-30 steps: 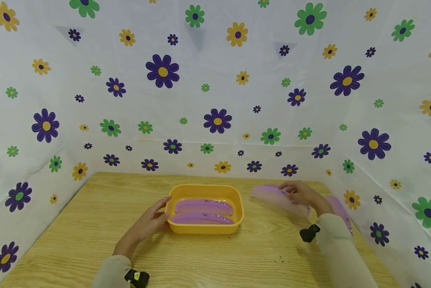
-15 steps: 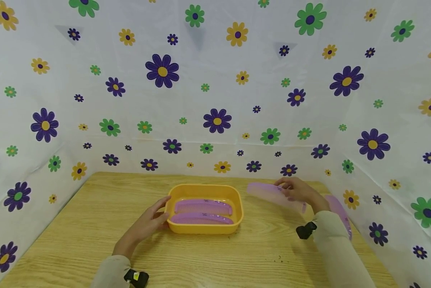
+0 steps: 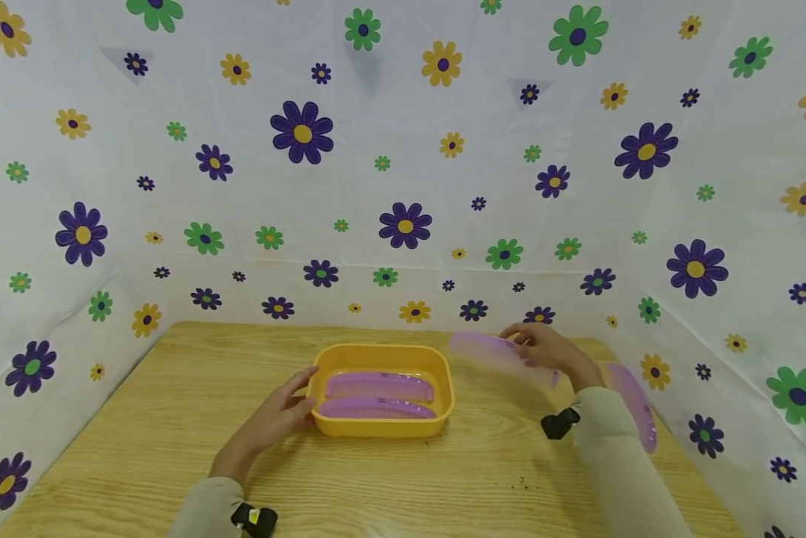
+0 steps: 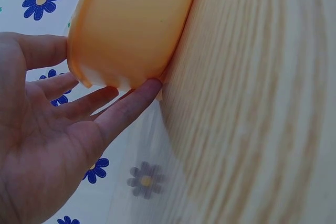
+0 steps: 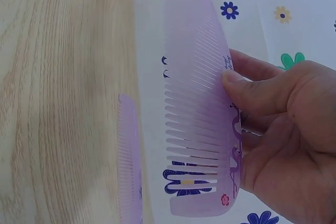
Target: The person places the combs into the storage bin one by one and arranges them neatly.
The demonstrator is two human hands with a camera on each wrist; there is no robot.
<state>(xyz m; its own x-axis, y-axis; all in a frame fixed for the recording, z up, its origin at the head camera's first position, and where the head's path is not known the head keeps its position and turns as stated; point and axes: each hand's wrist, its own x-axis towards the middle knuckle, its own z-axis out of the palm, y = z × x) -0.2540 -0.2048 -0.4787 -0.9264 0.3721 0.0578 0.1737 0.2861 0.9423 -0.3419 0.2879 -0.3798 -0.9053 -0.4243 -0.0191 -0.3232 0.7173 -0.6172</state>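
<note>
A purple comb (image 3: 487, 351) is off the table in my right hand (image 3: 544, 350). In the right wrist view, the thumb and fingers pinch that comb along its spine, with the teeth facing left. My left hand (image 3: 278, 418) touches the near-left end of a yellow plastic tray (image 3: 383, 428). In the left wrist view its fingers are extended and rest against the tray's outer wall. Two more purple combs, a rear comb (image 3: 376, 379) and a front comb (image 3: 369, 407), lie side by side inside the tray.
Another purple comb (image 3: 632, 403) lies near the right edge of the wooden table (image 3: 403, 486), beside the right forearm. White flower-print sheeting (image 3: 349, 179) encloses the table at the back and both sides. Small dark specks (image 3: 520, 482) dot the tabletop right of centre.
My right hand has lifted its comb and carried it leftward and back, toward the tray. The left hand and the tray stay in place.
</note>
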